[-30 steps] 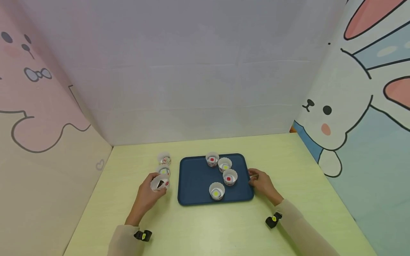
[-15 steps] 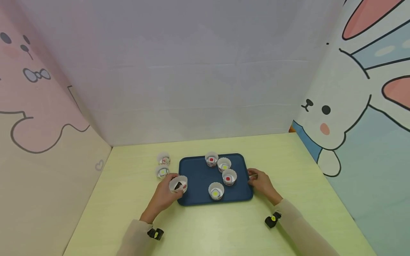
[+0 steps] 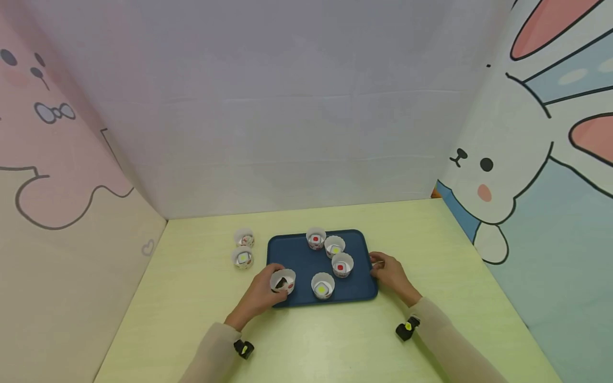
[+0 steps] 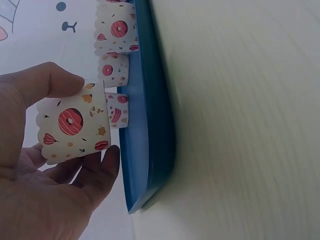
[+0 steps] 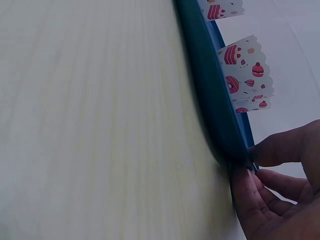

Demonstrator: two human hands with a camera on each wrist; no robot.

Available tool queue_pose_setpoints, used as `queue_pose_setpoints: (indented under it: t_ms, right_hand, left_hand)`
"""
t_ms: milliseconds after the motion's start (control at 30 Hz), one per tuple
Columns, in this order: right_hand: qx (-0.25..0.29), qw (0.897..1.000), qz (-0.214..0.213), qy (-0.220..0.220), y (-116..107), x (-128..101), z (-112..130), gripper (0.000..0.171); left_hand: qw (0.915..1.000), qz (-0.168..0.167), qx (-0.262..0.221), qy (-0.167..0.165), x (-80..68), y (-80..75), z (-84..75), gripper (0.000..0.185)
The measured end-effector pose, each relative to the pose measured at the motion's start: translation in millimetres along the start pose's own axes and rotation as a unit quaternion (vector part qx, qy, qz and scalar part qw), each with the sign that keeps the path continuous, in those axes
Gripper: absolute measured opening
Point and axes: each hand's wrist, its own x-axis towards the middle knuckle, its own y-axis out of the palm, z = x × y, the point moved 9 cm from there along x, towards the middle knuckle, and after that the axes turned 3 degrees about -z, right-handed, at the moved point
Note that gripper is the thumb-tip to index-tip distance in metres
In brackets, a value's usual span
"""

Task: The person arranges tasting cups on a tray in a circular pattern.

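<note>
A dark blue tray point(image 3: 297, 260) lies on the pale green table point(image 3: 306, 340). Several white paper cups stand in it, some with a red square inside point(image 3: 341, 264), some with a yellow one point(image 3: 322, 285). My left hand point(image 3: 265, 292) grips another paper cup point(image 3: 282, 281) with a dark piece inside, just above the tray's front left corner. In the left wrist view this cup point(image 4: 75, 127) shows donut prints and hangs clear of the tray point(image 4: 150, 125). My right hand point(image 3: 390, 274) pinches the tray's right edge point(image 5: 220, 130).
Two more paper cups point(image 3: 243, 257) point(image 3: 245, 237) stand on the table left of the tray. Cartoon-printed walls close in the table on the left, back and right. A small black and yellow tag sits on each wrist.
My left hand has carried the cup rightward from beside the two loose cups to over the tray's front left corner. The right hand has stayed on the tray's edge.
</note>
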Motion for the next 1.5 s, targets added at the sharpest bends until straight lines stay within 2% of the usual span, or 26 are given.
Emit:
queue_pose_setpoints:
  t_ms: [233, 633, 1067, 1500]
  right_hand:
    - [-0.001, 1.0, -0.001, -0.001, -0.7, -0.6, 0.3, 0.054]
    - [0.001, 1.0, -0.005, 0.0, 0.3, 0.0, -1.7, 0.055]
    - [0.001, 1.0, -0.007, 0.003, 0.4, 1.3, -3.9, 0.054]
    - [-0.001, 1.0, -0.009, 0.0, 0.1, 1.4, -3.7, 0.052]
  left_hand:
    - [0.9993, 0.028, 0.018, 0.013, 6.4, 17.4, -3.2, 0.05]
    - [0.9977, 0.063, 0.013, 0.022, 7.8, 40.0, -7.8, 0.049]
    - [0.9977, 0.06, 0.018, 0.026, 13.0, 47.5, -13.8, 0.05]
    - [0.998, 0.057, 0.023, 0.015, 14.3, 49.2, -15.8, 0.053]
